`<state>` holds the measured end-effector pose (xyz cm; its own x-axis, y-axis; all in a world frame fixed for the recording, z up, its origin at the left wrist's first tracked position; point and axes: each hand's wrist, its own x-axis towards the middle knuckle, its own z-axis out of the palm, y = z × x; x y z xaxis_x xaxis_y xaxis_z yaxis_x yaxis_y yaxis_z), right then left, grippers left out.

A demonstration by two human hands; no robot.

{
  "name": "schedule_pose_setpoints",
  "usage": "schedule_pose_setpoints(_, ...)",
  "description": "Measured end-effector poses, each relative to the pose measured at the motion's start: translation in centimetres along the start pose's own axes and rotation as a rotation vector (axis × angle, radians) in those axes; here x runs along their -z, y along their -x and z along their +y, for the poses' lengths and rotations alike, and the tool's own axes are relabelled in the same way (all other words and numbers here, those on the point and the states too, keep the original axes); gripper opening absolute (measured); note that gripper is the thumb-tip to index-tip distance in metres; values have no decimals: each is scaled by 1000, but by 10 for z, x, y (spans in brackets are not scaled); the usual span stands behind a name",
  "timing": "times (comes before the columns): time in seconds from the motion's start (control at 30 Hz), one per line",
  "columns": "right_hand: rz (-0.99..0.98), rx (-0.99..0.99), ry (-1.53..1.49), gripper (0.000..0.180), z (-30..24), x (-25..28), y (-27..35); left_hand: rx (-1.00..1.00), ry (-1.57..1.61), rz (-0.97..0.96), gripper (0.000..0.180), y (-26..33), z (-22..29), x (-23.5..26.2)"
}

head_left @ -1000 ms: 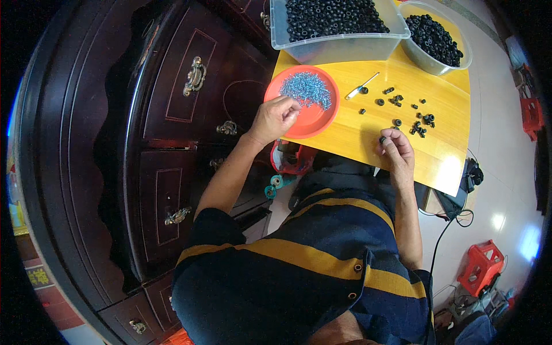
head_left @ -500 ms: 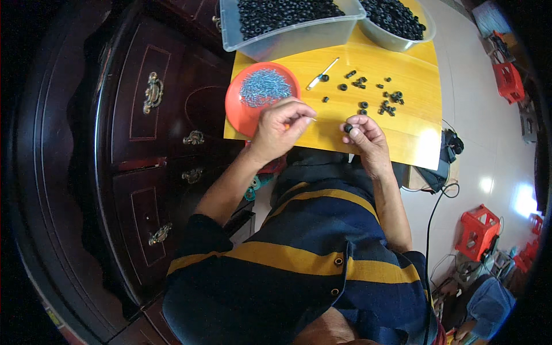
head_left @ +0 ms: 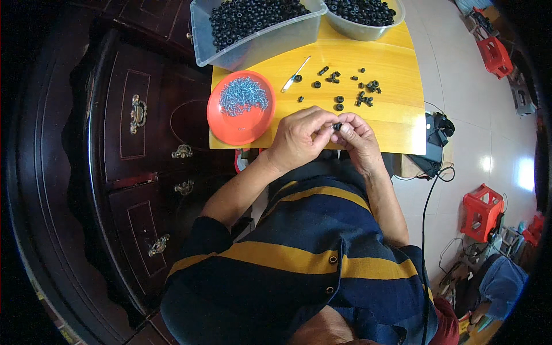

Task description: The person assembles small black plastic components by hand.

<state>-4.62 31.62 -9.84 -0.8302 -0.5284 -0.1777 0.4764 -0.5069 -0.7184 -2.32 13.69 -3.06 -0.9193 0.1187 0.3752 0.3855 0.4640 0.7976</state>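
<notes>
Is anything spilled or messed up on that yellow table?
Nothing looks broken. The only messy-looking bit is the loose black parts scattered on the table, outside the tub and bowl; maybe they were put there on purpose. The shiny bits lie inside the red plate, so no spill shows there.

pieces (head_left: 334,75) on table (head_left: 397,123), right of plate (head_left: 241,132); tub (head_left: 270,43) behind plate; bowl (head_left: 363,31) right of tub

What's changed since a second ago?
Your left hand has moved right, from over the red plate to the small black piece in your right hand; anything it pinches is hidden. The right still holds that piece; plate and slim tool stayed put.
</notes>
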Motion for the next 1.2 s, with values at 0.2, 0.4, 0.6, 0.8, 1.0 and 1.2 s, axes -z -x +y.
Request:
schedule_pose_setpoints(0.2, -15, -24, 25, 22, 0, 14, 4, -53, -133, -109, 25, -5, 7, -10)
schedule_pose_setpoints(0.4, 2, -27, 86, 22, -2, 21, 10, 22, -101, -245, 27, -12, 7, -10)
schedule_pose_setpoints(0.6, -158, -66, 130, 24, -16, 25, 17, 431, 442, -501, 24, -10, -16, -16)
schedule_pose_setpoints(0.8, -130, -81, -30, 25, -16, 30, 19, 474, 650, -490, 20, -10, -23, -25)
schedule_pose_setpoints(1.0, -86, -89, -96, 25, -19, 30, 17, 348, 400, -440, 23, -16, -13, -21)
schedule_pose_setpoints(1.2, -64, -77, -163, 25, -22, 33, 16, -54, -20, -37, 32, -21, 25, -24)
